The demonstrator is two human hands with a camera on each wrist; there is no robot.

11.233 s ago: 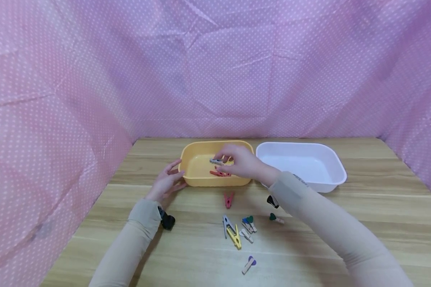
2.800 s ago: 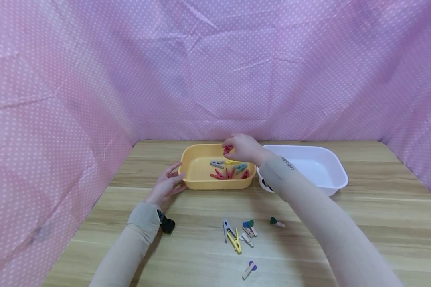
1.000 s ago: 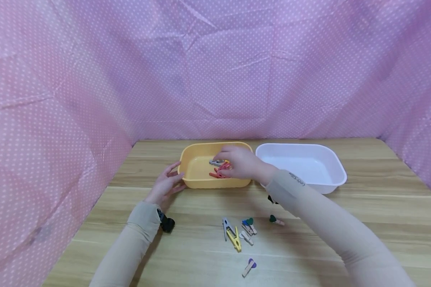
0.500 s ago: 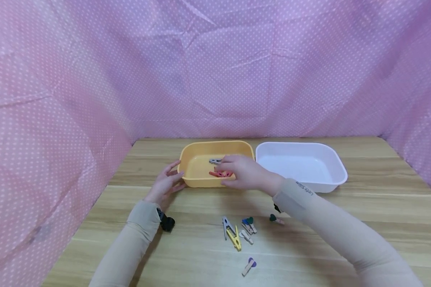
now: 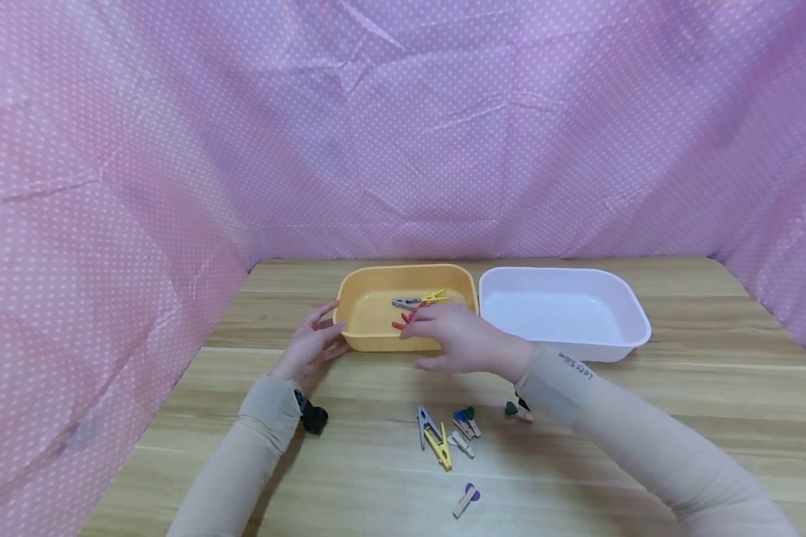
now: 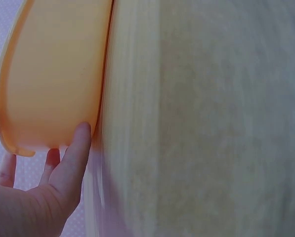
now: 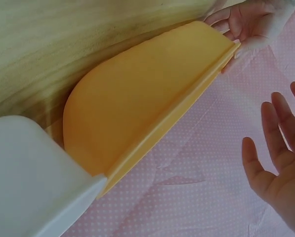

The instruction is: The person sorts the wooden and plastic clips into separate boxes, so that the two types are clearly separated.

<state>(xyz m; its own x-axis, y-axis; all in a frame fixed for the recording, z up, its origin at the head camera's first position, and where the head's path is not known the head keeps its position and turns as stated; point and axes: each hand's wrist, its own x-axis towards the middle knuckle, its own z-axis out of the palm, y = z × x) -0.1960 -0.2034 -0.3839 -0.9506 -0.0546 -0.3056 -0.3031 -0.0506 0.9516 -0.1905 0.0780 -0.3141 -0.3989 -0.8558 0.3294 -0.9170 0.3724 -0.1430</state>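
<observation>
My left hand (image 5: 311, 344) rests against the left end of the yellow plastic basin (image 5: 369, 341), its fingers spread and nearly straight. In the left wrist view, fingertips touch the basin's outer wall (image 6: 53, 89). My right hand (image 5: 466, 339) hovers over the basin's front rim. Spread fingers with nothing between them show in the right wrist view, so this right hand (image 7: 288, 173) holds nothing. Inside the basin lie a grey clothespin (image 5: 405, 303), a yellow clothespin (image 5: 435, 296) and red clothespins (image 5: 399, 325). My right hand hides part of the contents.
A white basin (image 5: 564, 350) adjoins the yellow one on the right. Grey (image 5: 421, 429) and yellow clothespins (image 5: 438, 450) lie on the wooden table (image 5: 349, 477). Small wooden pegs with green (image 5: 520, 412), blue, white and purple (image 5: 466, 500) heads lie nearby. A pink dotted cloth hangs behind.
The pink-red clothespin before the basin was picked up. My right hand lowered a red clothespin into the yellow basin, let go and drew back toward its front rim. My left hand stayed put.
</observation>
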